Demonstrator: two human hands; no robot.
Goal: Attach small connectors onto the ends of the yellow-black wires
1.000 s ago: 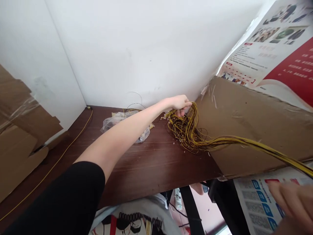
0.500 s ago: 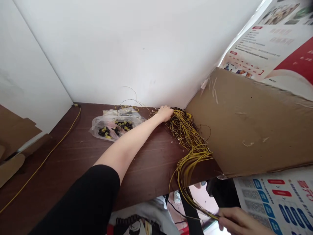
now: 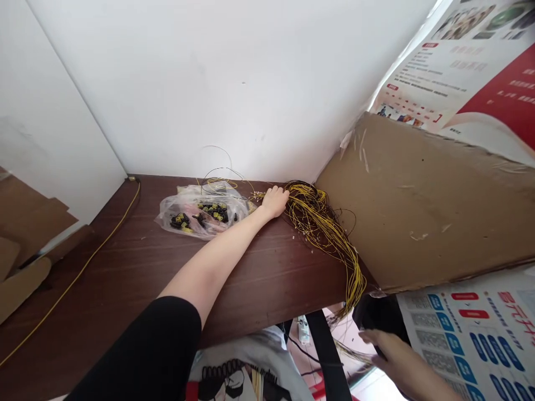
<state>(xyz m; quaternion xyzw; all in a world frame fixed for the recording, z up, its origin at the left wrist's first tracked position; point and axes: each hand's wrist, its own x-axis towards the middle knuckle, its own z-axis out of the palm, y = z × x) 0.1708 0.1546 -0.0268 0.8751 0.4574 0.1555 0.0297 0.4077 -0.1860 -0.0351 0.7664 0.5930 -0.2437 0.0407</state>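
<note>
A long bundle of yellow and black wires (image 3: 320,223) runs along the right of the brown tabletop, and its near end hangs over the front edge. My left hand (image 3: 276,201) is closed round the bundle's far end near the white wall, with wire tips poking out to its left. At the lower right is my right hand (image 3: 387,353), beyond the table edge and below the hanging wires. Its fingers look loosely parted, and blurred thin strands lie just left of them; whether it touches them is unclear.
A clear plastic bag (image 3: 188,214) of black and yellow connectors lies left of my forearm. One yellow cable (image 3: 79,270) crosses the table's left side. A cardboard panel (image 3: 434,206) borders the right. Below the front edge are a black strap and a power strip (image 3: 303,328).
The wires' near end, earlier stretched toward my right hand, now hangs down at the table edge. My right hand has loosened and moved slightly up. My left hand has shifted slightly left.
</note>
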